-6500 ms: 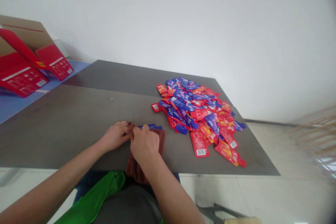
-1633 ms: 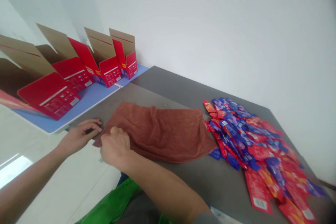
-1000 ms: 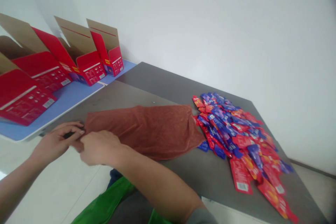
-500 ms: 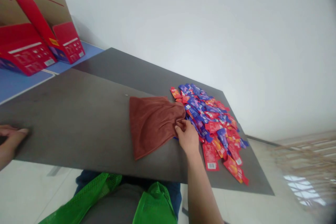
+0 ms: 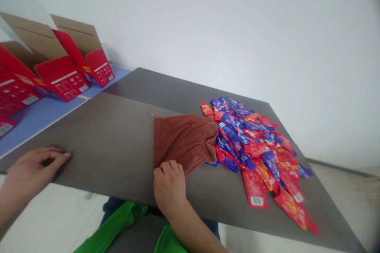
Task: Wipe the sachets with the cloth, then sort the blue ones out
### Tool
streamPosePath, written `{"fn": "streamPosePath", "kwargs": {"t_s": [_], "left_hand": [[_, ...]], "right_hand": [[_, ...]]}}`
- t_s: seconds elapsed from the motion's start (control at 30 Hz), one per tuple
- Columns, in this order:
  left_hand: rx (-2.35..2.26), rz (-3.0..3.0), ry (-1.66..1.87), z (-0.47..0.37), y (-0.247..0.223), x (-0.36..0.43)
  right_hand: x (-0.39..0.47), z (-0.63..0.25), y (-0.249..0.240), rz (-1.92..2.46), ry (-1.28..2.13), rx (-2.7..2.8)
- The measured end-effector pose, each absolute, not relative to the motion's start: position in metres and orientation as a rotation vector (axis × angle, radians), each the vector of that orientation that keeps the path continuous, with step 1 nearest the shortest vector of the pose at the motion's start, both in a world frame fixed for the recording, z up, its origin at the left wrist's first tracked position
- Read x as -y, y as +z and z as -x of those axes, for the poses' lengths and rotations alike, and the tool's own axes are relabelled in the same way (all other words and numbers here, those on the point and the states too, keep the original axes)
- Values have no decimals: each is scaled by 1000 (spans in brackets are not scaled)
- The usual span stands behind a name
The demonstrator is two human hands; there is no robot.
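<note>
A brown cloth (image 5: 185, 138) lies creased on the dark table, its right end bunched against the heap of packets. My right hand (image 5: 170, 185) has its fingers curled over the cloth's near left corner, gripping it; the fingertips are partly hidden. Far to the left, my left hand (image 5: 37, 168) rests at the table's near edge. Its fingers are bent, with a gap between thumb and forefinger, and nothing shows in it. Just right of the cloth is a spread heap of small red and purple packets (image 5: 246, 136).
The dark tabletop (image 5: 118, 134) slopes across the view. Red cardboard boxes (image 5: 71, 81) with raised flaps stand on a blue table (image 5: 53, 114) at the left. A white wall (image 5: 208, 27) rises behind. Single packets lie near the table's right edge.
My right hand has left the cloth's right end and moved left to its near left corner. My left hand shows further into view. The view has shifted, showing more boxes.
</note>
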State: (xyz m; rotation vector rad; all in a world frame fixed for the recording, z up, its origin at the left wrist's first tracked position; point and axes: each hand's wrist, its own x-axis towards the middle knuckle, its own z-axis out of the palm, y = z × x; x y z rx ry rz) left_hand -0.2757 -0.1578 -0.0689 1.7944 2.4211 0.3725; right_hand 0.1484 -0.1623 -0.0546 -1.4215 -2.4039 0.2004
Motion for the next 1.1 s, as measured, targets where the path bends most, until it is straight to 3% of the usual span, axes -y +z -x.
{"fn": "streamPosePath", "kwargs": {"t_s": [0.13, 0.37, 0.5, 0.73, 1.1], "left_hand": [[-2193, -1807, 131, 247, -23, 129], [-1354, -2073, -241, 146, 45, 58], [-1293, -2185, -524, 102, 67, 7], [-1186, -2412, -477, 71, 44, -64], [-1138, -2371, -254, 91, 12, -85]], "right_hand": [[167, -156, -67, 1245, 196, 2359], [176, -155, -73, 1238, 247, 2266], [181, -152, -74, 1267, 261, 2226], [190, -152, -77, 1310, 288, 2153], [189, -154, -76, 1287, 254, 2159]]}}
